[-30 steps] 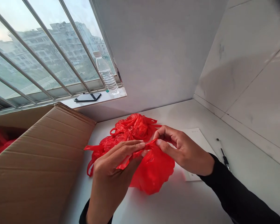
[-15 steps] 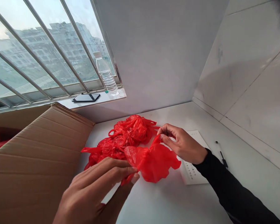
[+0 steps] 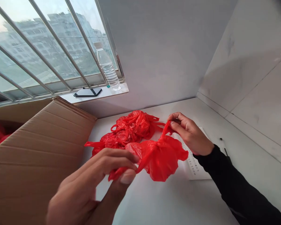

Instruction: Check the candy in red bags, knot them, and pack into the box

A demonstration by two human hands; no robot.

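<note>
A thin red plastic bag is stretched between my two hands above the white table. My left hand, nearest the camera, pinches one end of it between thumb and fingers. With thumb and forefinger my right hand grips a twisted strip, probably a handle, at the upper right of the bag. Behind the held bag lies a heap of crumpled red plastic bags, with a few handle loops sticking out.
A cardboard box with red bags inside stands at the left. A printed sheet and a pen lie on the right. On the window sill are a phone and a water bottle.
My right hand has pulled the gripped strip up and right, so it is longer and narrower. The bag between my hands is stretched wider. The view has shifted slightly.
</note>
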